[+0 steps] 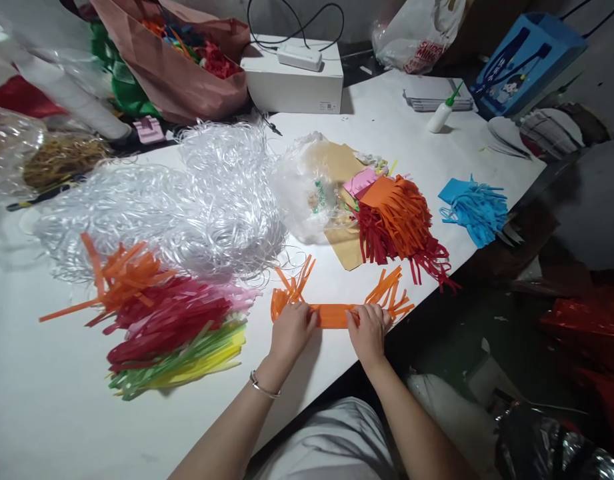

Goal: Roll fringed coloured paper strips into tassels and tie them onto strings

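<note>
An orange fringed paper strip (333, 316) lies across the near edge of the white table, its cut fringes spreading out at both ends. My left hand (293, 328) is closed on its left part, with the thumb toward the middle. At the right part, my right hand (369, 329) grips the same strip with curled fingers. The band between my hands looks flat. Just beyond it rest orange fringed tassels (399, 210) on top of dark red fringed ones (374, 237). To the left is a pile of red fringe strips (171, 320), with orange, pink, green and yellow ones around it.
A big heap of clear plastic cord (187, 200) covers the table's left middle. Blue fringed tassels (479, 210) lie near the right edge. Farther back stand a glue bottle (441, 116), a white box (293, 83), a blue gift bag (529, 63) and a pink bag (187, 80).
</note>
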### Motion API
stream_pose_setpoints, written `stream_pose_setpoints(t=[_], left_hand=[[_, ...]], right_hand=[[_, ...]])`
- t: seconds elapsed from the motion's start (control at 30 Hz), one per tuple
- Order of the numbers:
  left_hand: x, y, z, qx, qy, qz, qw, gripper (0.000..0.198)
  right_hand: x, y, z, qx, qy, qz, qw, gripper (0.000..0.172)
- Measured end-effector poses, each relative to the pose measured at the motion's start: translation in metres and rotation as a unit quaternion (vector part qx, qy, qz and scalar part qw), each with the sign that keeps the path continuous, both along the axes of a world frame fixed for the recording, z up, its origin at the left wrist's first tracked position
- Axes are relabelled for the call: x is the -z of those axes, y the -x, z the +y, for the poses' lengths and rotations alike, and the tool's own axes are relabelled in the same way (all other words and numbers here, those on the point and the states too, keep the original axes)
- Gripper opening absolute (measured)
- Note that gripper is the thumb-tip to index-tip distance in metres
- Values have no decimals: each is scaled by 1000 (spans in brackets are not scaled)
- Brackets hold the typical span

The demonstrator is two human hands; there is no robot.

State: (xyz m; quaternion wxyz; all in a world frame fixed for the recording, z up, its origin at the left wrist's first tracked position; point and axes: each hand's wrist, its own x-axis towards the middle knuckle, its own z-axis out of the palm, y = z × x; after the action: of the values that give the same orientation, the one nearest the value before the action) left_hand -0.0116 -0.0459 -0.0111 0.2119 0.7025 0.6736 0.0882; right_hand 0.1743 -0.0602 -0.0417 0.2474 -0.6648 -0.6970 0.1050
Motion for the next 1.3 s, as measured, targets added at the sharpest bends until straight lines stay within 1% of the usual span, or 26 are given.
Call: stream_pose_setpoints(t=[0.07, 0.17, 0.23, 0.27, 0.3, 0.33, 0.4, 0.43, 0.47, 0.5, 0.57, 0.63, 0.67, 0.73, 0.77, 0.83, 0.9, 1.0, 1.07, 1.2, 1.3], left_hand=[[-1, 0, 3, -4, 2, 0, 1000, 25], [-2, 1, 7, -2, 12, -1, 1000, 27], [-2, 1, 9, 4, 19, -3, 1000, 28], [-2, 1, 9, 7, 20, -4, 1000, 28], [-2, 1, 10, 8, 20, -4, 1000, 28], [-1, 1, 10, 8, 21, -4, 1000, 27], [0, 2, 11, 8, 24, -4, 1000, 27], [0, 2, 11, 7, 27, -5, 1000, 27], [0, 2, 11, 6, 31, -5, 999, 27], [0, 3, 11, 5, 35, -6, 999, 26], [-1, 5, 8, 5, 22, -11, 1000, 21], [-3, 5, 3, 18, -31, -21, 999, 12], [-5, 5, -1, 33, -69, -27, 997, 13], [-6, 3, -11, 95, -132, -44, 986, 23], [-5, 2, -16, 136, -143, -53, 979, 27], [-1, 0, -24, 205, -132, -65, 968, 30], [6, 0, -27, 229, -103, -63, 966, 27], [15, 4, -27, 217, -91, -53, 971, 24], [16, 7, -26, 203, -98, -48, 973, 23], [10, 12, -25, 157, -103, -33, 982, 20], [5, 15, -23, 144, -96, -27, 985, 19]], right_hand=[[0, -1, 1, 2, 10, -8, 1000, 23], [0, -3, 1, 16, 2, -7, 1000, 14], [-3, -6, 0, 29, -37, -15, 999, 12], [-6, -8, 0, 20, -63, -20, 998, 14], [-8, -8, -2, -8, -85, -24, 996, 15], [-10, -8, -3, -55, -96, -26, 994, 15], [-13, -7, -6, -168, -79, -29, 982, 13], [-13, -5, -8, -212, -60, -33, 975, 12], [-12, -2, -9, -237, -43, -38, 970, 12], [-10, 0, -10, -244, -34, -44, 968, 12], [-5, 4, -11, -235, -34, -52, 970, 14], [0, 6, -11, -227, -42, -53, 972, 17], [1, 6, -11, -227, -44, -51, 972, 17], [1, 5, -11, -231, -52, -42, 971, 17], [1, 5, -11, -233, -55, -36, 970, 18], [-2, 3, -13, -239, -56, -24, 969, 18], [-3, 1, -16, -244, -44, -21, 969, 16], [-2, -2, -18, -238, -16, -36, 970, 17], [1, -4, -18, -221, -13, -50, 974, 16], [4, -9, -16, -179, -16, -47, 983, 14], [4, -14, -14, -150, -9, -22, 988, 12]])
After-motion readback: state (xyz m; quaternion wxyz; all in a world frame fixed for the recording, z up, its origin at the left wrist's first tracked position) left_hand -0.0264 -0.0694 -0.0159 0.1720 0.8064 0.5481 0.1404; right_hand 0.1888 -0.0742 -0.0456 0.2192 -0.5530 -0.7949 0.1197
